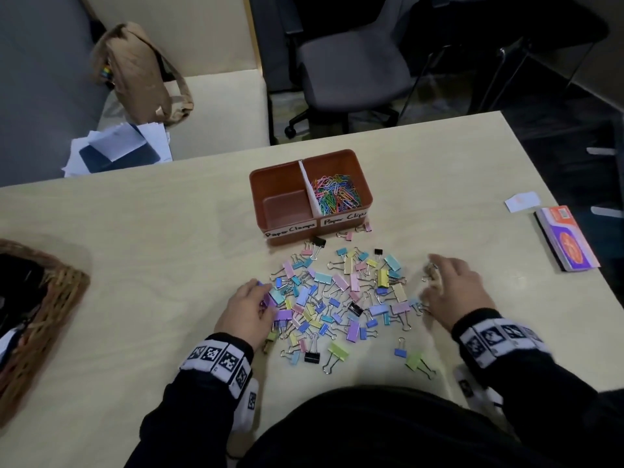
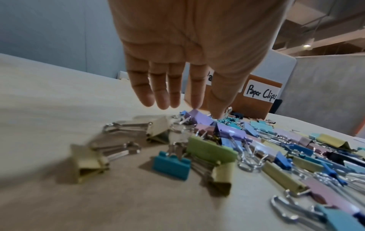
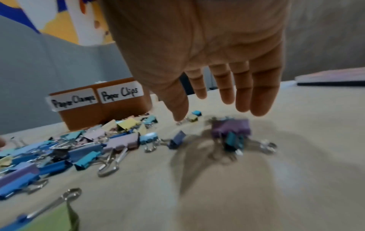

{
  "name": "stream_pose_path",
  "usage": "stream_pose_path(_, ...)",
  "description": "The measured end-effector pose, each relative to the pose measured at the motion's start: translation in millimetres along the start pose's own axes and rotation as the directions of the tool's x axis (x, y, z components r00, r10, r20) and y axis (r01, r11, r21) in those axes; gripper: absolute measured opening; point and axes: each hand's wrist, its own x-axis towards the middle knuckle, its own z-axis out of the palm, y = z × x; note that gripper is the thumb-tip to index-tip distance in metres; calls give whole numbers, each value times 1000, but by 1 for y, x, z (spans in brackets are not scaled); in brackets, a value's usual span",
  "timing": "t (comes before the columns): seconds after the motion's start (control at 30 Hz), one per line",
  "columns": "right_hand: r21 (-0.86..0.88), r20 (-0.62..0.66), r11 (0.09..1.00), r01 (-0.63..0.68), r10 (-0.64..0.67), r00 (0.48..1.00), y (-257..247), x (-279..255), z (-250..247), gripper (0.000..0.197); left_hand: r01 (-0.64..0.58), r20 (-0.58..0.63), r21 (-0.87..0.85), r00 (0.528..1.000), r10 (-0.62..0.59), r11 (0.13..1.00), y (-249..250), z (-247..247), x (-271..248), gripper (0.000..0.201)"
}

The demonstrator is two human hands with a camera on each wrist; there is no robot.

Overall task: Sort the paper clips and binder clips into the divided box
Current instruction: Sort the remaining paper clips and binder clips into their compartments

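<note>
The person's dark top (image 1: 378, 430) fills the bottom of the head view, right against the near edge of the table (image 1: 135, 265). The table is big and pale.

In the middle, toward the far edge, stands the divided box (image 1: 287, 177). It is brown-orange with a white wall inside. Its right side is full of bright paper clips (image 1: 336, 197). Its left side shows only its floor. Labels on the near wall read "Paper Clamps" and "Paper Clips".

Between the box and the near edge lies a wide heap of binder clips (image 1: 337, 298) in soft colours, with a few black ones.

The left hand (image 1: 248, 314) sits at the left edge of the heap. Its fingers (image 2: 161, 93) are straight and loose, and the tips touch a purple clip (image 2: 199, 116). It grips nothing.

The right hand (image 1: 456, 292) is at the right edge of the heap, fingers (image 3: 242, 93) spread and loose, with nothing in it. A purple and a teal clip (image 3: 231, 132) lie under it, but they are blurred.

A woven basket (image 1: 50, 315) is cut off at the left edge. A booklet (image 1: 567, 238) and a paper scrap (image 1: 521, 201) lie near the right edge.
</note>
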Motion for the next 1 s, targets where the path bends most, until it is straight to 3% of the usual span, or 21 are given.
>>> stream_pose_path(0.07, 6, 17, 991, -130, 130, 991, 18, 0, -1, 65, 51, -44, 26, 998, -50, 998, -6, -2, -4, 46)
stream_pose_path(0.17, 86, 35, 981, -176, 174, 984, 21, 2, 10, 61, 158, -47, 43, 987, -156, 986, -10, -4, -9, 54)
stream_pose_path(0.4, 290, 94, 957, 23, -53, 994, -6, 2, 26, 50, 281, 86, 102, 953, -290, 954, -14, -15, -18, 85)
stream_pose_path(0.5, 315, 53, 941, 124, -147, 988, -9, -9, 21, 51, 308, 151, 100, 935, -320, 946, -15, -18, -24, 92)
stream_pose_path(0.6, 154, 116, 946, 285, -304, 946, -18, -26, 20, 35, 268, 162, 32, 949, -270, 963, -13, -12, -32, 87)
stream_pose_path(0.67, 30, 221, 888, 458, -453, 864, -29, -36, 27, 22, 219, 138, -44, 968, -211, 975, -11, -5, -36, 81)
stream_pose_path(0.77, -91, 326, 775, 626, -570, 754, -48, -45, 42, 24, 173, 111, -132, 981, -159, 976, -8, 5, -39, 75)
stream_pose_path(0.83, -135, 339, 741, 658, -590, 733, -57, -44, 51, 29, 130, 63, -120, 990, -124, 984, -6, 8, -44, 65)
stream_pose_path(0.93, -229, 358, 664, 712, -623, 696, -63, -44, 60, 29, -21, -20, -18, 1000, 20, 1000, 4, 8, -52, 36)
stream_pose_path(1.0, -284, 363, 637, 716, -620, 696, -64, -45, 66, 28, -146, 52, 3, 988, 146, 989, 19, 10, -57, 17)
